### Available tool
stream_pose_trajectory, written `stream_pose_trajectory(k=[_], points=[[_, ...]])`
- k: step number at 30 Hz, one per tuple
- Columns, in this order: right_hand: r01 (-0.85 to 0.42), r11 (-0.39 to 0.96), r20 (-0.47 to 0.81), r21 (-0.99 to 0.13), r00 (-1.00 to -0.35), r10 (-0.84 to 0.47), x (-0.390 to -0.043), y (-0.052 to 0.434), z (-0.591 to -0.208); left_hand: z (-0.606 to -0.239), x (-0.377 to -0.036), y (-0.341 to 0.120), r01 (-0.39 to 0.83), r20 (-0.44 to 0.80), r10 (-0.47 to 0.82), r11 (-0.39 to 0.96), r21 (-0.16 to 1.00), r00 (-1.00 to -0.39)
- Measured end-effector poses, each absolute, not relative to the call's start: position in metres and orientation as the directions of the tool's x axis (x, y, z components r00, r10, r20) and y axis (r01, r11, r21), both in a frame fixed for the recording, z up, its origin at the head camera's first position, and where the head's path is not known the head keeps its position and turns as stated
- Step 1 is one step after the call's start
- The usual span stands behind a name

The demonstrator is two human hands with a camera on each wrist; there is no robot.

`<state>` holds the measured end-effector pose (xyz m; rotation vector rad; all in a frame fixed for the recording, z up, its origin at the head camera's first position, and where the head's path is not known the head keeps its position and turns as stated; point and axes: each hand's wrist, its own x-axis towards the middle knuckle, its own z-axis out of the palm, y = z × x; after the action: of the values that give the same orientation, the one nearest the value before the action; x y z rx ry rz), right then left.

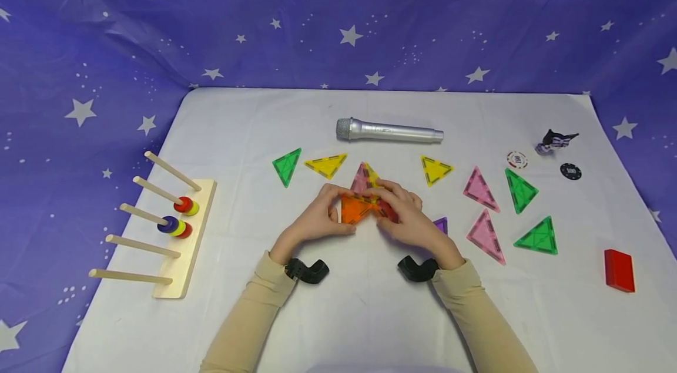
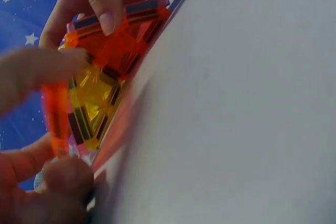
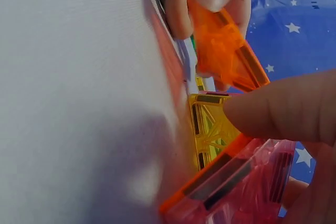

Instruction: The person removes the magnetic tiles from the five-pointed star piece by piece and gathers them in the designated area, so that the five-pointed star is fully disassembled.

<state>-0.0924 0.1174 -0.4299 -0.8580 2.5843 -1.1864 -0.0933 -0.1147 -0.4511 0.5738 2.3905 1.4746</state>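
Observation:
An orange triangular magnetic tile [image 1: 353, 210] is pinched by my left hand [image 1: 317, 215] between thumb and fingers; the right wrist view shows it tilted off the cloth. My right hand [image 1: 406, 217] grips a cluster of joined tiles beside it. That cluster has a pink tile [image 1: 361, 180] and a yellow tile [image 2: 94, 98] standing up, plus a reddish-orange tile [image 2: 118, 45] under the right fingers. In the right wrist view the right thumb touches near the yellow tile, above a pink tile [image 3: 247, 187]. My hands hide part of the joins.
Loose green [image 1: 287, 166], yellow [image 1: 326, 165] and pink [image 1: 480, 188] triangles lie around, with a purple tile [image 1: 441, 225] by the right wrist. Behind is a silver microphone [image 1: 391, 131]. A wooden peg rack [image 1: 193, 244] stands left; chips [image 1: 570, 171], a figurine [image 1: 554, 141] and a red block [image 1: 619, 271] lie right.

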Motion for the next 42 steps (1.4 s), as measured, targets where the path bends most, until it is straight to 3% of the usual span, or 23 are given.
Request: stream_pose_trajectory(k=[5, 13, 17, 21, 25, 28, 31, 38, 42], points=[[-0.424, 0.516, 0.078, -0.745, -0.823, -0.563, -0.092, 0.118, -0.430, -0.449, -0.096, -0.119, 0.176, 0.000, 0.482, 0.319, 0.931, -0.876], [-0.410, 0.515, 0.061, -0.753, -0.823, -0.565, -0.092, 0.117, -0.427, -0.413, -0.092, -0.129, 0.002, -0.064, 0.513, 0.126, 0.992, -0.856], [-0.412, 0.511, 0.069, -0.754, -0.824, -0.563, -0.091, 0.117, -0.427, -0.411, -0.096, -0.144, -0.013, -0.046, 0.459, 0.074, 0.997, -0.887], [-0.410, 0.513, 0.070, -0.755, -0.827, -0.558, -0.091, 0.117, -0.426, -0.410, -0.100, -0.164, -0.024, -0.039, 0.292, 0.053, 0.998, -0.956], [-0.407, 0.517, 0.065, -0.753, -0.829, -0.556, -0.091, 0.116, -0.426, -0.418, -0.106, -0.186, -0.071, -0.071, -0.008, 0.025, 0.997, -0.997], [-0.403, 0.520, 0.062, -0.753, -0.830, -0.554, -0.091, 0.116, -0.426, -0.426, -0.108, -0.198, -0.119, -0.120, -0.246, -0.020, 0.993, -0.962], [-0.398, 0.521, 0.059, -0.755, -0.833, -0.551, -0.090, 0.116, -0.427, -0.432, -0.109, -0.204, -0.134, -0.151, -0.402, -0.070, 0.988, -0.903], [-0.400, 0.522, 0.058, -0.754, -0.832, -0.552, -0.090, 0.116, -0.428, -0.437, -0.108, -0.209, -0.127, -0.183, -0.483, -0.147, 0.981, -0.856], [-0.404, 0.524, 0.062, -0.750, -0.832, -0.551, -0.091, 0.116, -0.427, -0.437, -0.107, -0.212, -0.161, -0.179, -0.467, -0.077, 0.984, -0.866]])
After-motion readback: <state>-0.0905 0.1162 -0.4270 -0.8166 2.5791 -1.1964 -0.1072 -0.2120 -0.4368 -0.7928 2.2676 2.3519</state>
